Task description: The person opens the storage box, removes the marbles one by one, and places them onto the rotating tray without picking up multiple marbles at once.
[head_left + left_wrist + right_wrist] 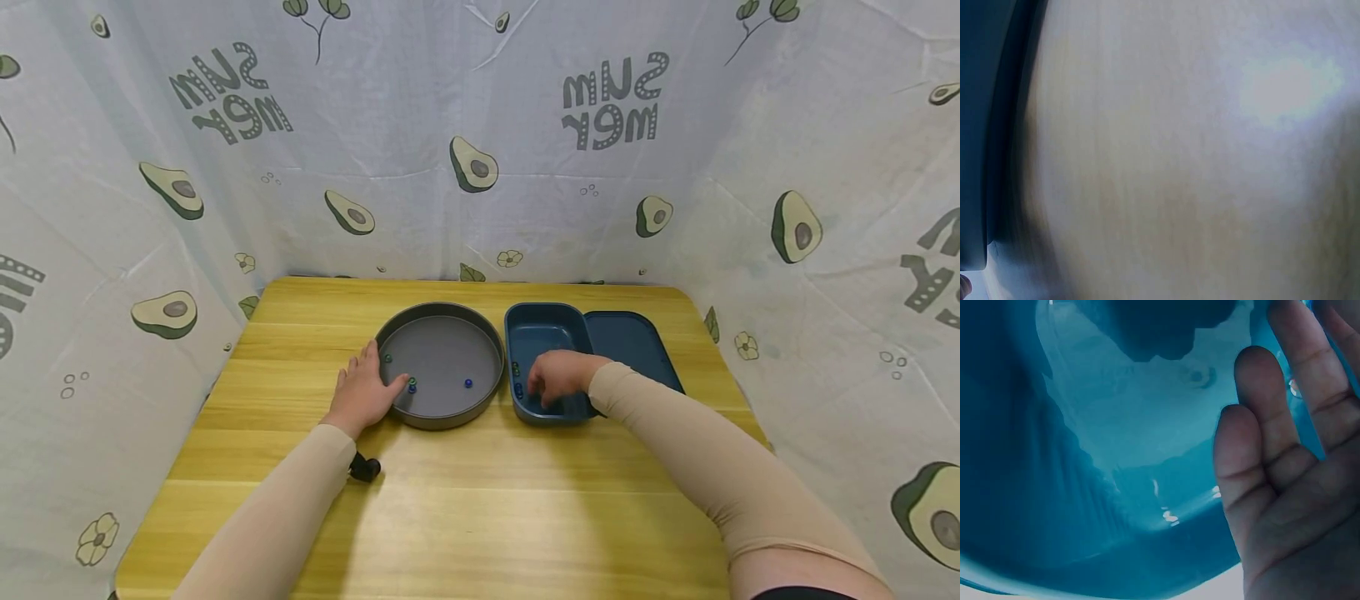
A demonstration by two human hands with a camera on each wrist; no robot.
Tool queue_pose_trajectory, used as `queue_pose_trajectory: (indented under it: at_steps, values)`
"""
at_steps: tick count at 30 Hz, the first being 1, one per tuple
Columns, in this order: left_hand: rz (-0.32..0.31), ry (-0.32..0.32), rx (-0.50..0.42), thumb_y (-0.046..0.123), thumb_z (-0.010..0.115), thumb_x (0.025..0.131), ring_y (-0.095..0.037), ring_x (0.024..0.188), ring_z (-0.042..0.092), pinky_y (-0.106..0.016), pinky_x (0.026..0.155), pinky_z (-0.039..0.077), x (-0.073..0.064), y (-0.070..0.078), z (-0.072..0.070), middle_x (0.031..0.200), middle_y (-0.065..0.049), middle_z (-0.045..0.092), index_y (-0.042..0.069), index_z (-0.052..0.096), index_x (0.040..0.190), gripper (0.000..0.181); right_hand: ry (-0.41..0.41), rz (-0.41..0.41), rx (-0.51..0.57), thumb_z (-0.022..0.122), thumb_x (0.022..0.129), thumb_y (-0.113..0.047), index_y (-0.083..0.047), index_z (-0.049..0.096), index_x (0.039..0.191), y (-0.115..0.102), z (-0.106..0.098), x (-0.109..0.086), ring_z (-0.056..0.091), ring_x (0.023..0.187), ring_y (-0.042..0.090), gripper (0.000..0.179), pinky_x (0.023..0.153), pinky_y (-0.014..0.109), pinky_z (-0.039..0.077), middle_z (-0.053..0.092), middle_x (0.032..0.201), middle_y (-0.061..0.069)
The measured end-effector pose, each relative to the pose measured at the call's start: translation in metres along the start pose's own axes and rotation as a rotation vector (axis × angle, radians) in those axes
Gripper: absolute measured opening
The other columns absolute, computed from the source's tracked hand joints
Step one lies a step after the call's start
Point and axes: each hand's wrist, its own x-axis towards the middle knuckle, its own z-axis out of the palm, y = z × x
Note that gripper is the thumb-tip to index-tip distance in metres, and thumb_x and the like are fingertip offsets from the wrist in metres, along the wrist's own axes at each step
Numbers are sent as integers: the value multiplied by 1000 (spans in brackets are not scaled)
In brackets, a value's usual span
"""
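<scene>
In the head view my left hand [362, 393] rests against the left side of a round grey pan [438, 421], fingers straight and thumb reaching over the rim. Inside the pan lie several small blue and green glass marbles [468, 383]. The pan's dark outer wall [979, 125] shows at the left edge of the left wrist view. My right hand [558, 377] reaches down into a blue rectangular box [545, 312]. Its fingers [1260, 381] look extended in the right wrist view; the thumb is out of sight. More marbles [517, 389] lie along the box's left wall.
A flat blue lid [626, 337] lies at the right side of the box, partly under the right forearm. Everything stands on a yellow wooden table [465, 508]. A patterned white curtain [420, 100] hangs behind and beside it. A small black device [365, 468] sits at the left wrist.
</scene>
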Motion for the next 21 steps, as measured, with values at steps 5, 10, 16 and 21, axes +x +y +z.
queue_pose_trajectory:
  at_steps: [5,10,16,21]
  values:
    - [-2,-2,5,56,56,104,-53,160,10,-70,129,6,0,1,0,177,-21,11,5,0,170,100,-8,-25,-45,84,90,-15,-16,81,113,1,3,1,68,90,8,23,87,31,61,77,102,-4]
    - [-3,-1,5,56,56,104,-53,160,11,-70,129,6,0,1,0,177,-21,11,5,1,170,100,-10,-63,-83,84,90,-15,-17,82,110,-1,5,5,69,87,7,20,84,30,61,77,100,-5]
    - [-3,-1,4,55,57,104,-53,160,11,-70,129,6,0,1,0,177,-21,12,4,2,170,100,-15,-78,-109,83,90,-12,-18,83,106,-6,7,10,70,89,9,17,84,31,62,78,102,-4]
    - [-8,-6,13,56,56,104,-53,161,10,-70,129,6,0,0,0,177,-21,11,5,0,170,100,-24,-72,-158,81,90,-7,-19,81,96,-11,9,14,65,82,8,13,79,30,59,75,95,-6]
